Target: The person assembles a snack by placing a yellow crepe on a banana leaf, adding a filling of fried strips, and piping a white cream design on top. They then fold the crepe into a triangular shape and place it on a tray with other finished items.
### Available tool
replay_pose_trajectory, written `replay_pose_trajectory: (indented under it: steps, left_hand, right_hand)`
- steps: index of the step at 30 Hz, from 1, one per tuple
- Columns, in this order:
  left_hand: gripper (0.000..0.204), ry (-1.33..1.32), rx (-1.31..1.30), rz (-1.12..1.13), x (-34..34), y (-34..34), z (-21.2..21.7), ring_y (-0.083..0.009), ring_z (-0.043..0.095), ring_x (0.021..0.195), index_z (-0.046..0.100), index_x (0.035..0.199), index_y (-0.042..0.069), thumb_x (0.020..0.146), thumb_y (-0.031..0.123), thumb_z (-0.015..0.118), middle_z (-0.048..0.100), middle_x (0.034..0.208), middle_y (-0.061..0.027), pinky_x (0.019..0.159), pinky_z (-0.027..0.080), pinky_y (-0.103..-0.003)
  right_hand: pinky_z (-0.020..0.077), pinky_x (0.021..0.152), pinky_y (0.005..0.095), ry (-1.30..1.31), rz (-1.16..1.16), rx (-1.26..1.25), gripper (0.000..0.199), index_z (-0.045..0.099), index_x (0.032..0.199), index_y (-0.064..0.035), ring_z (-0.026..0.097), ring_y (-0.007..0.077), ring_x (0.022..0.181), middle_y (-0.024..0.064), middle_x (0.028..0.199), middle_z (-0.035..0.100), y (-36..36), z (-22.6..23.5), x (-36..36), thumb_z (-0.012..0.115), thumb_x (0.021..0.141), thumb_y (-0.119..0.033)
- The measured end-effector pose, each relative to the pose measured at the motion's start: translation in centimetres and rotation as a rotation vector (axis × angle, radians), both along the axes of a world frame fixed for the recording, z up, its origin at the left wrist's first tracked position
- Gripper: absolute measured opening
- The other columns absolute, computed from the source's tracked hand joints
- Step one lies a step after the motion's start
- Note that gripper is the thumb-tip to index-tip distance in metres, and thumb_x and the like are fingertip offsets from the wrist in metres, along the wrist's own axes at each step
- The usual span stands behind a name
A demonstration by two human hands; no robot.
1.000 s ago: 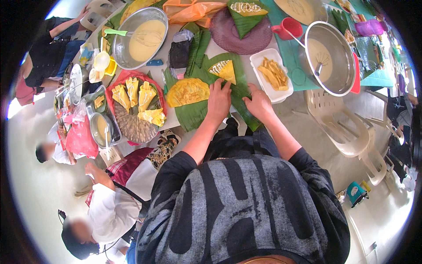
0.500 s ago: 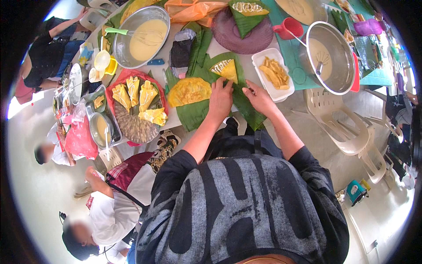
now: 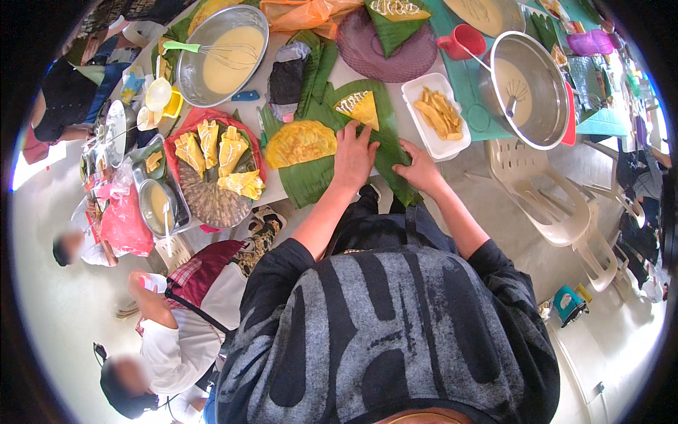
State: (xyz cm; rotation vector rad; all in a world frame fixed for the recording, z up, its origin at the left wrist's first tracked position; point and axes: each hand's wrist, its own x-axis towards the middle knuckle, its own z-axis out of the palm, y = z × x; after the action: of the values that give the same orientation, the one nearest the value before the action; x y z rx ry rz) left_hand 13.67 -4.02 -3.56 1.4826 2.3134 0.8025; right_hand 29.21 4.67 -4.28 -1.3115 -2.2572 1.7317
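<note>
A folded yellow crepe wedge with white drizzle lies on a green banana leaf near the table's front edge. My left hand lies flat on the leaf with its fingers stretched out, the tips at the wedge's near edge. My right hand is at the right side of the leaf, thumb and forefinger apart, touching a leaf strip. Left of my left hand, a half-moon yellow crepe rests on the leaf.
A white foam tray of brown fried strips stands to the right. Batter bowls with whisks flank the work area. A plate of rolled crepes sits left, beside a person in white. A plastic chair stands right.
My right hand has slid slightly nearer along the leaf, and its thumb and forefinger have spread. My left hand stays by the wedge. The view has shifted a little.
</note>
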Motion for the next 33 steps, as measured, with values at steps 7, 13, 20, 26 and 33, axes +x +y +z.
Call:
replay_pose_trajectory:
  steps: [7,13,20,26,33]
  left_hand:
    - [0.038,0.003,-0.017,0.007,0.1,0.2,0.1,-0.0386,0.044,0.102,0.057,0.111,0.002,0.074,0.007,0.065,0.046,0.117,-0.0206,0.086,0.042,-0.043]
    - [0.037,0.039,-0.040,-0.006,0.1,0.2,0.4,-0.0392,0.045,0.103,0.059,0.109,0.004,0.072,0.005,0.063,0.047,0.116,-0.0209,0.086,0.042,-0.043]
    - [0.035,0.028,-0.020,-0.034,-0.7,0.0,-0.3,-0.0377,0.047,0.102,0.060,0.105,0.003,0.070,0.000,0.060,0.047,0.116,-0.0195,0.084,0.045,-0.042]
    - [0.032,-0.076,0.061,-0.070,-2.0,-0.3,-1.6,-0.0365,0.050,0.098,0.061,0.102,0.000,0.070,-0.004,0.057,0.050,0.112,-0.0193,0.085,0.045,-0.041]
    - [0.030,-0.138,0.089,-0.074,-2.5,-0.4,-1.0,-0.0348,0.052,0.096,0.062,0.101,-0.003,0.071,-0.004,0.056,0.052,0.109,-0.0193,0.084,0.045,-0.041]
  right_hand:
    - [0.0359,0.100,0.0368,0.165,0.022,0.023,0.070,0.035,0.136,-0.0034,0.044,0.0375,0.119,0.0275,0.125,0.048,-1.4,1.4,-1.7,0.055,0.069,-0.005]
    - [0.0418,0.092,0.0360,0.114,0.030,0.061,0.076,0.029,0.140,-0.0093,0.052,0.0368,0.111,0.0266,0.118,0.053,-1.8,1.4,-2.9,0.054,0.069,-0.003]
    - [0.0431,0.089,0.0395,0.069,0.065,-0.034,0.078,0.025,0.141,-0.0076,0.055,0.0405,0.103,0.0301,0.109,0.055,-2.0,1.7,-4.1,0.054,0.069,-0.004]
    - [0.0406,0.093,0.0413,0.121,0.072,-0.008,0.077,0.025,0.139,-0.0014,0.051,0.0431,0.108,0.0329,0.112,0.053,-2.2,0.6,-4.2,0.055,0.069,-0.006]
    - [0.0400,0.094,0.0413,0.054,0.027,-0.075,0.076,0.024,0.139,-0.0004,0.050,0.0421,0.111,0.0323,0.115,0.051,-2.6,1.1,-4.8,0.056,0.070,-0.005]
